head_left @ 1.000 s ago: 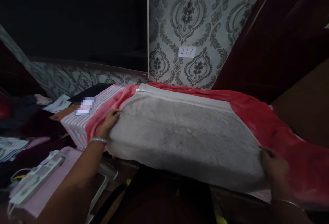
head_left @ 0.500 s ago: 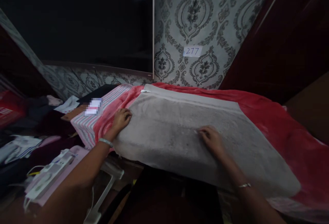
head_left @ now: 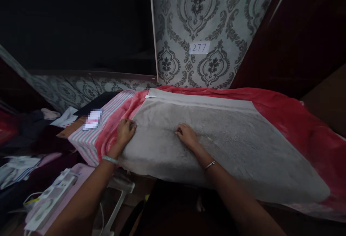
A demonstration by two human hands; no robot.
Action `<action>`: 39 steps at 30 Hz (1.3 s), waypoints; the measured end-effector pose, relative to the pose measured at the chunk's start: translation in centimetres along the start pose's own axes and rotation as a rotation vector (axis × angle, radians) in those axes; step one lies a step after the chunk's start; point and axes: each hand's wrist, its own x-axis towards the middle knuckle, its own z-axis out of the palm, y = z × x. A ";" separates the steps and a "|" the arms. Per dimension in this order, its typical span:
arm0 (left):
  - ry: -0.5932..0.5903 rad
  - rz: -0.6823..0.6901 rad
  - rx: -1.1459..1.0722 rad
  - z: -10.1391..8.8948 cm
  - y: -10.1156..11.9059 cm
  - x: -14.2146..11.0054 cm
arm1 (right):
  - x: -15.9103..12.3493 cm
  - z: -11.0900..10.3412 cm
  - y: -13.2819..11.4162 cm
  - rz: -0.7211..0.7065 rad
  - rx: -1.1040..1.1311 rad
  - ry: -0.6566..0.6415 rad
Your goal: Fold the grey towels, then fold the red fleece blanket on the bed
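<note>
A grey plush cloth (head_left: 229, 145) with a smooth pale band along its far edge lies spread before me, over a red blanket (head_left: 292, 120). At the cloth's left edge, my left hand (head_left: 125, 134) is closed, its curled fingers on the edge. My right hand (head_left: 187, 135) rests on the left-middle part of the cloth, thumb and fingers pinched together. Whatever is between those fingertips is too small to make out. A small white tag (head_left: 150, 96) sticks out at the cloth's far left corner.
A striped cloth (head_left: 83, 138) lies left of the red blanket, with a blurred-out item on it. Lower left is a white power strip (head_left: 50, 201) on pink fabric, near piled clothes (head_left: 18, 167). A large dark screen (head_left: 81, 23) and a paper marked 277 (head_left: 199, 47) are behind.
My right hand has slid left across the grey cloth, towards my left hand, still pinched. My left hand has stayed at the cloth's left edge. The view has shifted slightly.
</note>
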 end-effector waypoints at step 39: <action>-0.186 -0.306 -0.936 -7.5 4.8 4.0 | -0.5 0.3 -0.8 -0.065 -0.089 0.056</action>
